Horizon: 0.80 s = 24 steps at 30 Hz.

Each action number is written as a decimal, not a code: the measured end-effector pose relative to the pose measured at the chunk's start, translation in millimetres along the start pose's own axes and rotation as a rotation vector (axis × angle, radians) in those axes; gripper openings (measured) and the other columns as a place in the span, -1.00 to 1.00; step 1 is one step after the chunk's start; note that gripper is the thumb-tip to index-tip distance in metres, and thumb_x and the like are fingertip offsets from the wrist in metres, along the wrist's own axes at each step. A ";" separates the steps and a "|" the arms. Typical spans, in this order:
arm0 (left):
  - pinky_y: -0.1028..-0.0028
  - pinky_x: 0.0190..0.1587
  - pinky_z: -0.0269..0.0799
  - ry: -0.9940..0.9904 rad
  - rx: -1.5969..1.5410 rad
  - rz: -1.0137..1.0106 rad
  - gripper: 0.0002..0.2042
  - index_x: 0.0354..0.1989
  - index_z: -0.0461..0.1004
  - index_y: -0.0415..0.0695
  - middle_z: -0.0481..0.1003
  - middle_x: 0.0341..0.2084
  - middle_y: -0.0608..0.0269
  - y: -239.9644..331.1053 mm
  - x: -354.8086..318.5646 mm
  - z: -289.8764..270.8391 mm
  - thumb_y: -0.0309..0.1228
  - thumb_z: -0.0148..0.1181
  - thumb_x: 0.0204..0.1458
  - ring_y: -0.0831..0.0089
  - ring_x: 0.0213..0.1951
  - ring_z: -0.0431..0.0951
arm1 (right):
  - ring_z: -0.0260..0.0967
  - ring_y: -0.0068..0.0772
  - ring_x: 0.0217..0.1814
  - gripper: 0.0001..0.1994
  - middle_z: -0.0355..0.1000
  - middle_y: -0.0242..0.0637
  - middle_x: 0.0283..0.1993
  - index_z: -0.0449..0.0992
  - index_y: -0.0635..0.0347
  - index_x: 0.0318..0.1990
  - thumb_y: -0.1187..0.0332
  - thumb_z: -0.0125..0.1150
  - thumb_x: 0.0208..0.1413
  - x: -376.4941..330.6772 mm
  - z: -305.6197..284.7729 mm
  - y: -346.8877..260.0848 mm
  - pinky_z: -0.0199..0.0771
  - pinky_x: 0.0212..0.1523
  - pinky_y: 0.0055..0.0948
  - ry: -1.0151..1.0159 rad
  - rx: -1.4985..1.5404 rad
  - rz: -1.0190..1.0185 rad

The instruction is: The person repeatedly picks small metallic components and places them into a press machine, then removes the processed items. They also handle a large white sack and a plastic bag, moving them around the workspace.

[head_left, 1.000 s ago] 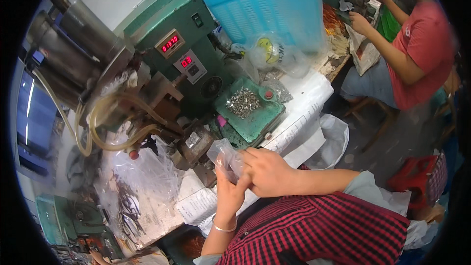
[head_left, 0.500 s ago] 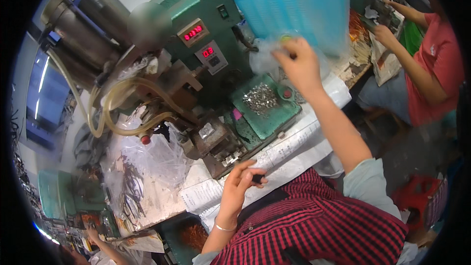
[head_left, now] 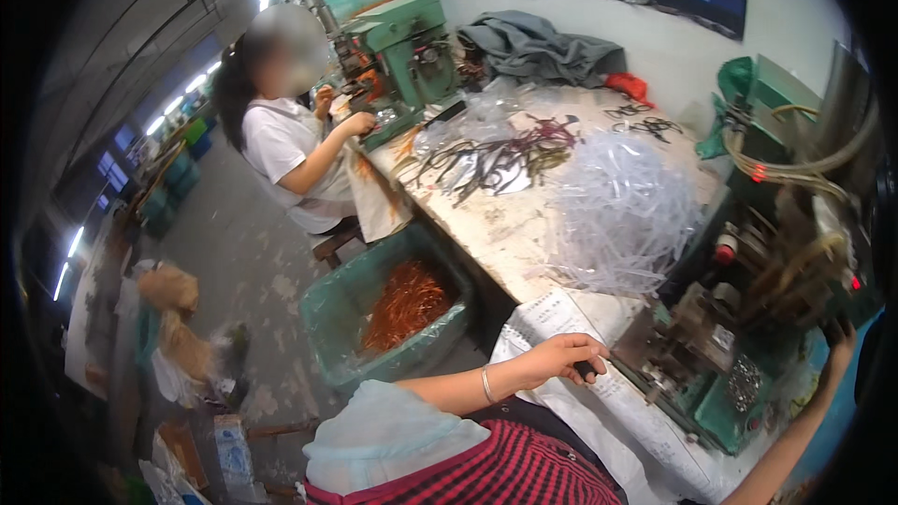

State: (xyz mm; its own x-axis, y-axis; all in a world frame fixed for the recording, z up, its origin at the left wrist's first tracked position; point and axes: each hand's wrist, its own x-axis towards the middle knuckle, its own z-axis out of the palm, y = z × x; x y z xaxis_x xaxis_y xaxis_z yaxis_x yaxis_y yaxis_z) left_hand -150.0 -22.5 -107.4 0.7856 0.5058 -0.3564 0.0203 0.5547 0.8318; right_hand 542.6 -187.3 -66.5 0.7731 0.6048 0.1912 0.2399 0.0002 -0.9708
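My left hand [head_left: 561,358] is closed over the paper sheets [head_left: 645,421] at the table's front edge. A small black piece [head_left: 585,370] shows at its fingertips; whether it is gripped or worn on a finger is unclear. At the far right, my right hand [head_left: 839,341] reaches up beside the press machine [head_left: 697,341]. Its fingers are dark and blurred, so what they touch cannot be made out. Between my hands and the machine lies a green tray [head_left: 720,421] with many small metal parts [head_left: 744,383].
Clear plastic strips [head_left: 622,215] are heaped left of the machine, near dark straps [head_left: 496,154]. A green bin [head_left: 327,323] with copper-coloured strands [head_left: 407,304] stands below the table edge. A co-worker [head_left: 295,150] sits at another green machine [head_left: 407,47]. Grey cloth [head_left: 538,47] lies at the back.
The view has swung left, bringing the co-worker and bin into sight and shifting the press to the right. My right hand has gone from above the tray to beside the machine.
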 end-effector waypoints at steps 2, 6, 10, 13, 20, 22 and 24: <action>0.49 -0.14 0.53 0.020 -0.038 0.022 -0.68 0.15 0.49 -0.16 0.61 -0.14 0.23 1.0 -9.1 -8.8 -0.21 0.05 0.41 0.49 -0.18 0.61 | 0.56 -0.29 -0.04 -0.61 0.57 -0.16 0.00 0.50 0.34 0.20 0.33 0.20 0.29 9.2 2.3 0.8 0.55 0.04 -0.38 0.016 -0.050 0.016; 0.50 -0.14 0.52 0.036 -0.064 0.041 -0.68 0.15 0.49 -0.15 0.61 -0.14 0.25 -3.6 -0.6 -25.7 -0.21 0.05 0.41 0.51 -0.18 0.60 | 0.53 -0.28 0.02 -0.61 0.56 -0.16 0.05 0.51 0.33 0.21 0.32 0.16 0.31 14.3 5.7 -5.9 0.51 0.10 -0.35 0.053 -0.079 0.020; 0.51 -0.16 0.52 0.050 -0.088 0.020 -0.70 0.13 0.50 -0.14 0.62 -0.16 0.27 -4.7 4.8 -31.4 -0.22 0.05 0.41 0.53 -0.19 0.60 | 0.51 -0.27 0.08 -0.61 0.55 -0.15 0.09 0.51 0.32 0.22 0.30 0.13 0.33 25.8 7.9 -11.0 0.46 0.16 -0.33 0.079 -0.108 0.014; 0.52 -0.18 0.51 0.034 -0.061 0.048 -0.72 0.10 0.51 -0.14 0.62 -0.18 0.28 -5.6 16.0 -28.2 -0.24 0.03 0.41 0.54 -0.21 0.60 | 0.49 -0.26 0.13 -0.61 0.54 -0.15 0.13 0.51 0.31 0.23 0.29 0.11 0.35 26.9 9.8 -15.0 0.43 0.21 -0.30 0.092 -0.122 0.012; 0.48 -0.28 0.58 -0.049 0.163 0.130 -0.74 0.05 0.55 -0.14 0.67 -0.20 0.25 19.0 36.8 -35.2 -0.25 0.10 0.38 0.50 -0.28 0.67 | 0.45 -0.24 0.24 -0.60 0.52 -0.15 0.21 0.52 0.29 0.25 0.26 0.06 0.39 -22.6 -64.7 -31.0 0.36 0.32 -0.26 0.247 -0.104 -0.077; 0.45 -0.10 0.56 0.068 0.347 0.181 -0.72 0.09 0.54 -0.17 0.65 -0.11 0.20 28.2 35.3 -62.1 -0.27 0.12 0.36 0.46 -0.17 0.64 | 0.44 -0.23 0.27 -0.59 0.51 -0.15 0.24 0.52 0.28 0.25 0.25 0.04 0.40 -56.2 -69.8 -34.6 0.33 0.36 -0.24 0.313 -0.095 -0.173; 0.47 -0.05 0.49 0.237 0.531 0.333 -0.71 0.09 0.55 -0.20 0.62 -0.14 0.23 43.3 18.0 -85.0 -0.30 0.13 0.34 0.49 -0.16 0.59 | 0.46 -0.26 0.22 -0.64 0.54 -0.13 0.17 0.56 0.29 0.17 0.26 0.04 0.40 -139.3 -20.4 -51.9 0.37 0.31 -0.27 0.241 -0.605 -0.372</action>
State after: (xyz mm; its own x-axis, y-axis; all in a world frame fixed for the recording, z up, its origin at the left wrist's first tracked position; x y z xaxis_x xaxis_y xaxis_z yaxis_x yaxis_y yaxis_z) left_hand -187.5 66.8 -113.9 0.6464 0.7591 -0.0777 0.1495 -0.0261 0.9884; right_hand 434.4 -287.9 -39.8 0.6682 0.4595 0.5851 0.7379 -0.3095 -0.5997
